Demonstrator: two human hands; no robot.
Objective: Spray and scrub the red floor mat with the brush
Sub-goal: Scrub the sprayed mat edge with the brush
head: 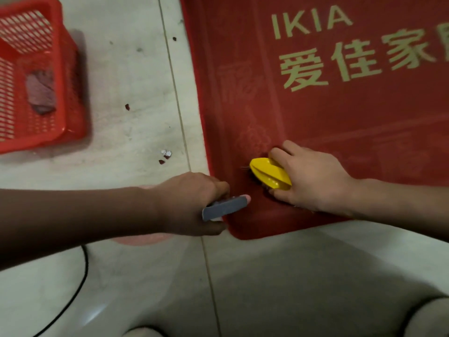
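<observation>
At the mat's near-left corner: right hand (313, 181) curled over the yellow brush (269, 172), thumb on the near side, fingers on the far side. Brush sits bristles-down on the red floor mat (340, 117); bristles are mostly hidden under the body, only a dark fringe shows at its left end. Left hand (192, 203) is at the mat's left edge, fingers wrapped round a grey bar (224, 207), thumb tip along its top. Can't tell what the bar belongs to. A pink shape (143, 235) peeks out above and below the left forearm, most of it covered. Mat runs out of frame top and right; gold lettering (311, 21) reads "IKIA", and the characters below it are cut off at the right. Red basket (60, 69) top left on the tile floor (136, 81), partly cropped, with a blurry cloth (40, 92) inside. Small scraps (166, 154) on the tile between basket and mat. Black cable (80, 283) bottom left, both ends out of sight.
</observation>
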